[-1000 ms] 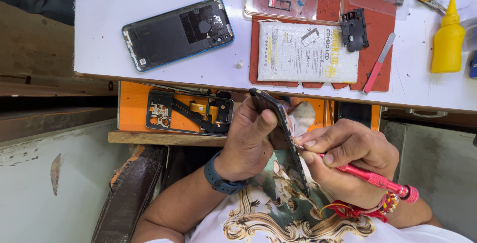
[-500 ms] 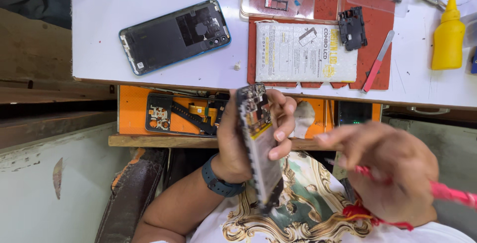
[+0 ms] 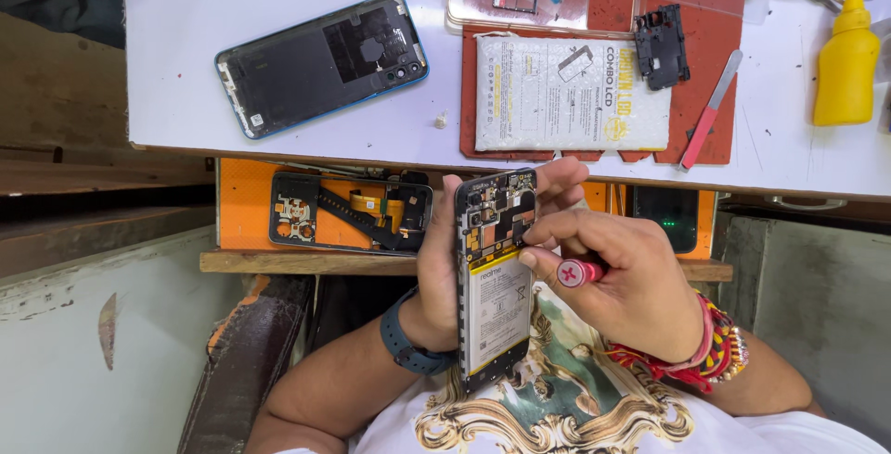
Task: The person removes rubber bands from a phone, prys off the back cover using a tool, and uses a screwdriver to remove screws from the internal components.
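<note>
Opened phone (image 3: 494, 278) upright in our left hand (image 3: 444, 268), fingers clamped round its edges, below bench (image 3: 167, 92) near edge. Right hand (image 3: 631, 287) fingers pinched on red screwdriver (image 3: 574, 273), tip at circuit board. We keep driver square, pressure light, phone steady.

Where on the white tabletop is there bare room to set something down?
Bare tabletop lies left of the black back cover, and a narrower strip between the red-handled blade and yellow bottle. The red mat, with the bubble-wrapped pack and small black frame, is crowded.
</note>
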